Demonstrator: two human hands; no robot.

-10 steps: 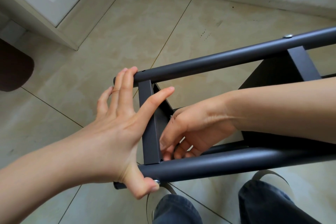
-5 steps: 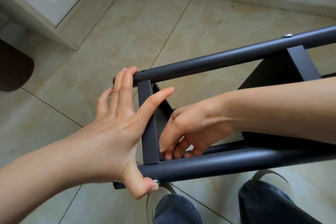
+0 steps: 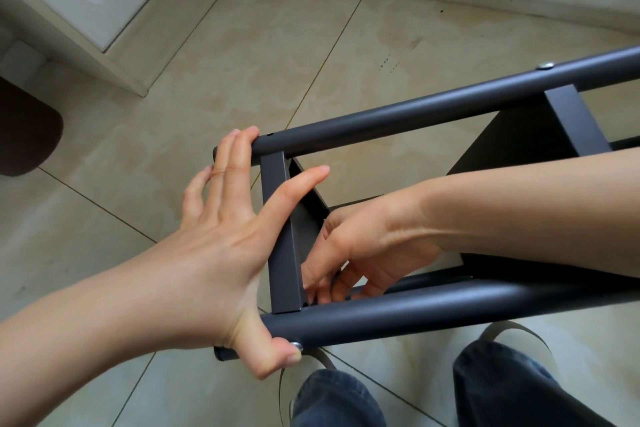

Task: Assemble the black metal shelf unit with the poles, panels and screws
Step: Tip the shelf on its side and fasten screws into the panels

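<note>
While L hand (image 3: 221, 239) spans poles flat-fingered, R hand (image 3: 349, 253) fingers curl inside frame (image 3: 282, 246); grip unclear.

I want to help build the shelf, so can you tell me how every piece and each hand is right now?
Left hand: spread across the end, fingers on the far pole, thumb by a screw in the near pole.
Right hand: reaching inside, fingers curled at the end panel; what they hold is hidden.
Far pole's end hole: empty.
Second screw: in place.
Shelf unit: lying sideways.
</note>
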